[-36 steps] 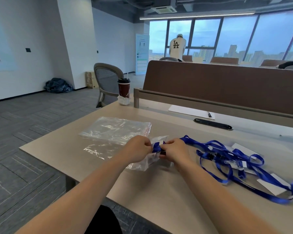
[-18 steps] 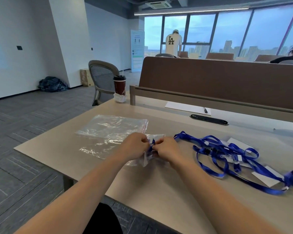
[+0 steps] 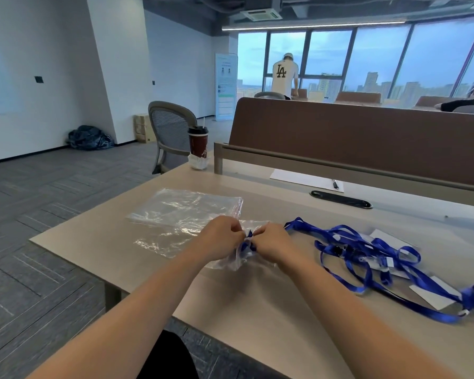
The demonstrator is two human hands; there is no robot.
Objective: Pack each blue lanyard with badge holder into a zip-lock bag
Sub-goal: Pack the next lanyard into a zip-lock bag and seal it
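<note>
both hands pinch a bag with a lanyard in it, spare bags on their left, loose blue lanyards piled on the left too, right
Not quite: in the head view the loose blue lanyards lie to the right of the hands, not the left. The left hand and right hand do pinch the bag with a lanyard in it, spare bags on their left.

Our bare forearms reach forward and converge, left hand (image 3: 221,237) and right hand (image 3: 274,243) almost knuckle to knuckle, fingers curled, each grip pinching the zip-lock bag (image 3: 237,262) between them.
</note>
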